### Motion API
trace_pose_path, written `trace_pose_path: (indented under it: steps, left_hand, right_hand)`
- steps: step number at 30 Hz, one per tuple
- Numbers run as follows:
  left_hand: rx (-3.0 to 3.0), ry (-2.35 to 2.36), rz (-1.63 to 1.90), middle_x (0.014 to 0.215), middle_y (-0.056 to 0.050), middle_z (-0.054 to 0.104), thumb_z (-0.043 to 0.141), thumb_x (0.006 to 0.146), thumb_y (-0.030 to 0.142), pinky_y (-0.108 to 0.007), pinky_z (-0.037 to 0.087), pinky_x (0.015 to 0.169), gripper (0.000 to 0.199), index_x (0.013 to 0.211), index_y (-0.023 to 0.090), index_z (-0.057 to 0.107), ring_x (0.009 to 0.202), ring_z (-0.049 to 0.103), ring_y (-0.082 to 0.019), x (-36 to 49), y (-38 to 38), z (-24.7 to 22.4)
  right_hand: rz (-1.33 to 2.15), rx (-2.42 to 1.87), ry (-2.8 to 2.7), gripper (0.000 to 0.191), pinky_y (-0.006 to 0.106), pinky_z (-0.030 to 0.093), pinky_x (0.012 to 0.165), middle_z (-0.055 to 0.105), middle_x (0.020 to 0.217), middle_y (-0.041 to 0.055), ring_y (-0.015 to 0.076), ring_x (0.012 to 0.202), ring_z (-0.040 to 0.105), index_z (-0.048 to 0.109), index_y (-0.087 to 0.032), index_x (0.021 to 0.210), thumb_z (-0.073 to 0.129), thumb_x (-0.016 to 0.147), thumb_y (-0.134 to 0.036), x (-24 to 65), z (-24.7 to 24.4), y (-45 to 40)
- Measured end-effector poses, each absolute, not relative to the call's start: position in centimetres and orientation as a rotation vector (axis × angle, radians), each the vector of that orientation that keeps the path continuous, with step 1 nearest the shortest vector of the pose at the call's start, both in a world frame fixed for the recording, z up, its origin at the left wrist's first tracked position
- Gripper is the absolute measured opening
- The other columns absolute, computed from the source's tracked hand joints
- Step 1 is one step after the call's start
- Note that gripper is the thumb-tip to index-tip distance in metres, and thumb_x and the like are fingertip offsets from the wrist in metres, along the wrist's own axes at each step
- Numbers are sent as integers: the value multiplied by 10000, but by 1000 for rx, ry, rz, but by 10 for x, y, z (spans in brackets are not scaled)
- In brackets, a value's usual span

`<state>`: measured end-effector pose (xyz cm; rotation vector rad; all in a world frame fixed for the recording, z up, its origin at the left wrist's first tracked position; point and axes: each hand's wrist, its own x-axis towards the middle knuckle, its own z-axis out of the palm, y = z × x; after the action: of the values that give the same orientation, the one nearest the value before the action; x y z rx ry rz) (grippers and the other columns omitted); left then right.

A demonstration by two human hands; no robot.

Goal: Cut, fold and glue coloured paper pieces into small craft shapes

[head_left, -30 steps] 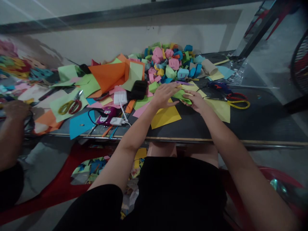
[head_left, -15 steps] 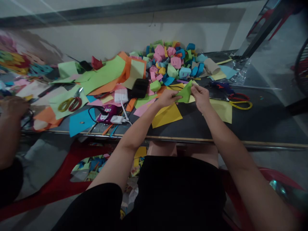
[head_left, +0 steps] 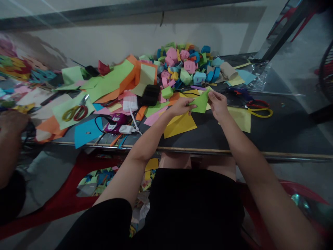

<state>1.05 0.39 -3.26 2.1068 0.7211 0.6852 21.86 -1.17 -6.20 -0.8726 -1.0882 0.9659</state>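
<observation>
A bright green piece of paper (head_left: 201,103) is held between my two hands above the dark table. My left hand (head_left: 182,106) pinches its left side, the fingers closed on it. At the upper right corner, my right hand (head_left: 218,103) grips the paper between thumb and fingertips. Beneath and in front of my left hand lies a yellow sheet (head_left: 180,125). A pale yellow sheet (head_left: 239,119) rests by my right wrist.
Behind the hands is a pile of small folded paper pieces (head_left: 189,67). Red-and-yellow scissors (head_left: 75,113) and a purple power strip (head_left: 116,123) lie left; more scissors (head_left: 260,108) lie right. Another person's hand (head_left: 14,121) is at far left.
The green paper now shows a wider, flatter face between my hands, which have shifted only slightly. At far left the other person's hand has moved a little.
</observation>
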Motion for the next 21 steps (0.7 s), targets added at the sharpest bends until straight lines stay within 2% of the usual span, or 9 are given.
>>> trace_pose_path:
  steps: [5, 10, 16, 21]
  left_hand:
    - [2195, 775, 629, 606, 1, 648, 616, 943, 391, -221, 436, 613, 341, 689, 170, 565, 573, 582, -97, 9, 3, -31]
    - [2214, 793, 664, 605, 3, 645, 611, 942, 449, -228, 432, 609, 354, 721, 176, 574, 590, 599, -108, 10, 6, -35]
    - [2192, 813, 669, 605, 5, 642, 604, 936, 490, -225, 444, 607, 382, 720, 178, 554, 597, 624, -111, 11, 7, -39]
    - [2212, 873, 652, 567, 13, 614, 607, 940, 414, -219, 420, 586, 354, 688, 179, 527, 561, 588, -97, 12, 4, -35]
  right_hand:
    - [966, -864, -1073, 497, 363, 622, 817, 766, 836, 12, 200, 852, 739, 794, -248, 825, 874, 598, -682, 219, -59, -14]
    - [885, -897, -1034, 416, 321, 614, 769, 727, 739, -31, 154, 761, 716, 798, -267, 783, 889, 610, -633, 219, -65, -6]
    - [831, -942, -1026, 415, 330, 615, 745, 725, 751, -29, 150, 744, 705, 807, -257, 820, 897, 614, -607, 221, -69, -2]
    - [774, -943, -1100, 454, 351, 618, 734, 723, 767, -8, 174, 785, 712, 809, -249, 842, 862, 642, -652, 222, -68, -3]
